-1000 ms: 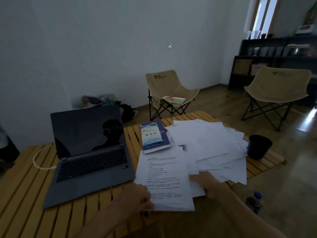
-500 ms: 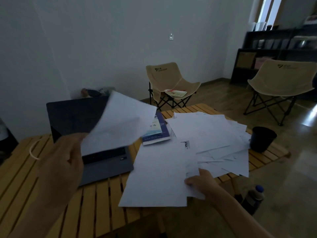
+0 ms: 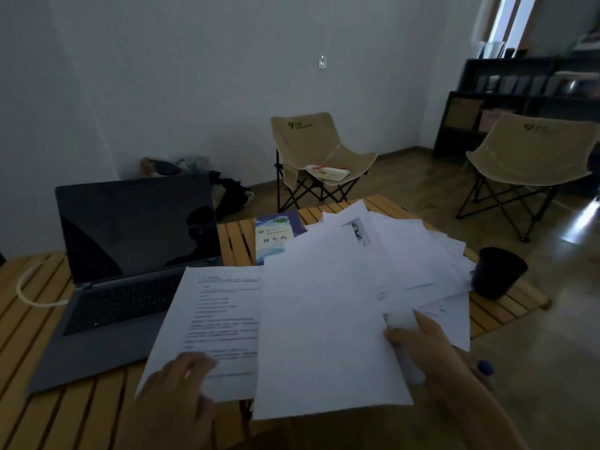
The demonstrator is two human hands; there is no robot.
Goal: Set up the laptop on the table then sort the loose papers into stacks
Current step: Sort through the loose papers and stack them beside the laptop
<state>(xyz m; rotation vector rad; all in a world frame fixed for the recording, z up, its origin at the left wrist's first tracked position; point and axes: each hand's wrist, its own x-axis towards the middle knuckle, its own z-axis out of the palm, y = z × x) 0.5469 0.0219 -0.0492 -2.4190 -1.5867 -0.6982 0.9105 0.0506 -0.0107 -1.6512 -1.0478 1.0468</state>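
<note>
Left hand [image 3: 177, 389]: nearest the camera at lower left; its grip is closed on the near edge of the printed sheet, fingers curled over the top of the paper.
Right hand [image 3: 422, 347]: at lower right; its grip pinches the right edge of the blank sheet, thumb on top, with more paper bunched under the fingers.
Printed sheet [image 3: 214, 323]: white, with lines of small dark text too blurred to read; it lies slanted over the near right corner of the laptop and the table edge.
Blank sheet [image 3: 324, 336]: white with no print showing, tilted, overlapping the right side of the printed sheet and reaching past the table's near edge.
Papers [image 3: 412, 254]: a loose fanned pile of white sheets on the right half of the table, behind the blank sheet; one near the top carries a small dark picture.
Laptop [image 3: 130, 264]: grey, open on the left of the table, screen dark and upright, keyboard dark.
Table [image 3: 48, 414]: yellow wooden slats.
Cable [image 3: 26, 287]: pale loop on the slats left of the laptop.
Booklet [image 3: 274, 237]: blue and white cover, between laptop and papers, partly under the pile.
Cup [image 3: 498, 272]: dark, near the table's right edge, just beside the papers.
Chairs [image 3: 311, 147]: two beige folding ones on the floor beyond the table.
</note>
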